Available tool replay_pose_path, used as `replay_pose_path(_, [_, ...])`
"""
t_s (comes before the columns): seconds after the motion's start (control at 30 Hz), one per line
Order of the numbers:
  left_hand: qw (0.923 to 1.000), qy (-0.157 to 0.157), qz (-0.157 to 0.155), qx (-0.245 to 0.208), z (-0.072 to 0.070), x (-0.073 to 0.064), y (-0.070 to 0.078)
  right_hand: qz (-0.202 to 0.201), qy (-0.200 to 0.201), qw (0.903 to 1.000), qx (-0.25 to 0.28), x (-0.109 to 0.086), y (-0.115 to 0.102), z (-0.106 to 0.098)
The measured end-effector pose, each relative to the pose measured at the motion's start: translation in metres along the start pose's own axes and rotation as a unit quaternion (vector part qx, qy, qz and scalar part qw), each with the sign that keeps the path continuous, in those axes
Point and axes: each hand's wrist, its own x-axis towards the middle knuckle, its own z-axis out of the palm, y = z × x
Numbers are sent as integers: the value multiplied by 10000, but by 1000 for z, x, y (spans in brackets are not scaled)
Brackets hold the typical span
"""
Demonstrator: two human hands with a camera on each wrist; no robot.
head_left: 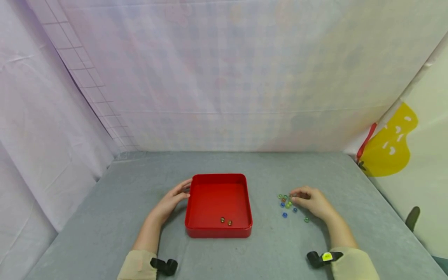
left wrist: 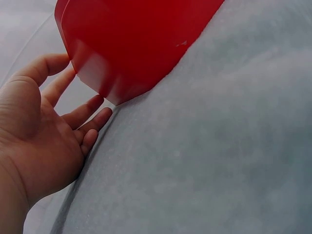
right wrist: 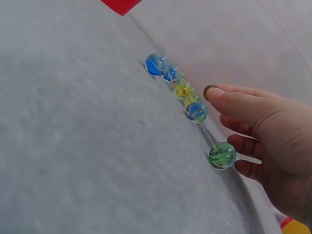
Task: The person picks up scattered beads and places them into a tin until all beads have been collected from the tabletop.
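Observation:
My left hand [head_left: 170,201] rests against the left side of a square red box [head_left: 218,232]. In the left wrist view, its fingertips [left wrist: 97,102] touch the outer wall without curling round it. Inside the box lie two brownish marbles, one [head_left: 222,220] just left of the other [head_left: 230,223]. On the right, my right hand [head_left: 313,202] pinches a brown marble [right wrist: 209,91] between thumb and index finger, lifted off the cloth. Just left of that hand is a loose group of glass marbles, among them a blue one [head_left: 285,214] and a green one [head_left: 306,220].
Grey cloth [head_left: 266,249] covers the table. A pale checked curtain [head_left: 224,77] hangs at its back, with white cloth [head_left: 31,116] at the left. At the right hangs a panel with a yellow printed shape [head_left: 392,151].

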Motion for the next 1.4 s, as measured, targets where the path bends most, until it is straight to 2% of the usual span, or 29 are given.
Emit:
replay_pose_path(0.87, [10000, -5, -23, -1, 0, -1, 1, -852, 277, 9960, -30, 4, -24, 2])
replay_pose_path(1.07, [10000, -2, -26, -38, -1, 1, -2, -902, 256, 9956, 18, 4, -34, 2])
replay_pose_path(1.4, [10000, 1, -24, 6, 0, 0, 0, -1369, 435, 9895, 127, 6, -52, 5])
